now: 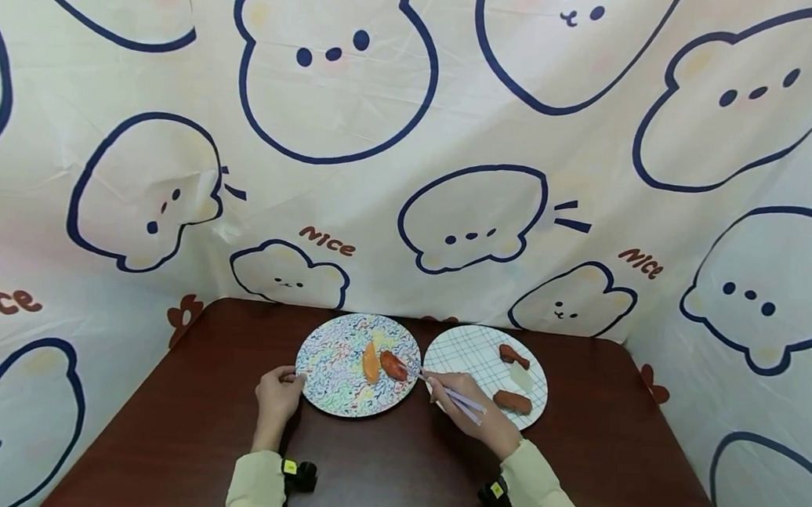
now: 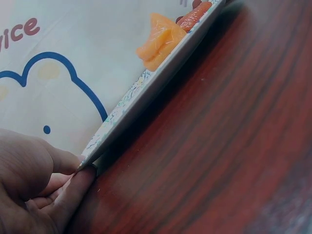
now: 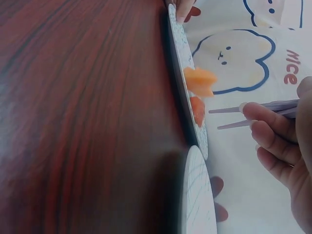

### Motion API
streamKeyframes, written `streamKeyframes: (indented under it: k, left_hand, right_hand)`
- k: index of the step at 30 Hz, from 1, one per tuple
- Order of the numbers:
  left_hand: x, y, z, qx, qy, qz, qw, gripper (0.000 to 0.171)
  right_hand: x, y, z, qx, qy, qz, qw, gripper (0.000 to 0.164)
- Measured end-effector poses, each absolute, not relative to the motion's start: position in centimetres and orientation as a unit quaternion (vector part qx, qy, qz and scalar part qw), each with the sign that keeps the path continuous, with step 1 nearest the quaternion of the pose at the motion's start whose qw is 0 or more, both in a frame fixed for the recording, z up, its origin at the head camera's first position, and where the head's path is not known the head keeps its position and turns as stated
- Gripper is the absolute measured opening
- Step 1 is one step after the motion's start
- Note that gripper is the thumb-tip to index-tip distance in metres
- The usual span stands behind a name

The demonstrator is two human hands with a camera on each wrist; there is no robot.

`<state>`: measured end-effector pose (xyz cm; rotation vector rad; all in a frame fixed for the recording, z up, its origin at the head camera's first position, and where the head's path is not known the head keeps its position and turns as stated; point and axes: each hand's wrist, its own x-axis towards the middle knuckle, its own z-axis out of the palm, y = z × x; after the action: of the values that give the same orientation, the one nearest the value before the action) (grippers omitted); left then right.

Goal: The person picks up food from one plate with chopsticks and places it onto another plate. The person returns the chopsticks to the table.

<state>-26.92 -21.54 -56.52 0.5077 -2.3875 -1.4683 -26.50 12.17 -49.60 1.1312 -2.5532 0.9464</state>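
Observation:
My left hand (image 1: 279,395) pinches the left rim of a round plate (image 1: 330,366) with a multicoloured speckled pattern; in the left wrist view, thumb and fingers grip its edge (image 2: 124,114). On that plate lie an orange, folded-looking food piece (image 1: 371,363) and, to its right, a glossy reddish-brown food piece (image 1: 393,366). My right hand (image 1: 469,403) holds a pair of pale purple chopsticks (image 3: 273,105) over the gap between the plates. Their tips point at the reddish-brown piece, slightly spread and apart from it in the right wrist view, with nothing between them.
A second round plate (image 1: 463,352), white with a grid of lines, stands close on the right. It bears a brown drumstick-shaped piece (image 1: 514,356), a pale green piece (image 1: 521,377) and a brown oblong piece (image 1: 512,402). The dark wooden table (image 1: 391,472) meets a bear-print cloth (image 1: 381,205) behind.

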Motion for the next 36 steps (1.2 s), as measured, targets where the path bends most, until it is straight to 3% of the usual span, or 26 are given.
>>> streamKeyframes:
  k: [13, 20, 28, 31, 36]
  left_hand:
    - [-27.3, -22.0, -56.1, 0.175, -0.833, -0.502, 0.153, 0.034]
    - [-27.2, -21.8, -56.2, 0.177, -0.834, -0.501, 0.146, 0.033]
    - [-27.3, -21.4, -56.3, 0.167, -0.835, -0.503, 0.144, 0.034]
    - [-27.2, -21.4, -56.4, 0.170, -0.835, -0.502, 0.147, 0.033]
    - [-27.1, -21.3, -56.5, 0.173, -0.836, -0.500, 0.144, 0.034]
  right_hand:
    - [-25.5, 16.4, -50.0, 0.350, -0.864, 0.350, 0.096, 0.030]
    - [-24.6, 19.6, -50.4, 0.323, -0.873, 0.338, 0.141, 0.037]
    - [-23.7, 22.7, -50.0, 0.313, -0.879, 0.300, 0.198, 0.021]
    - [-23.4, 23.5, -50.2, 0.338, -0.876, 0.260, 0.226, 0.022]
    - [-22.9, 24.3, -50.6, 0.338, -0.888, 0.217, 0.224, 0.024]
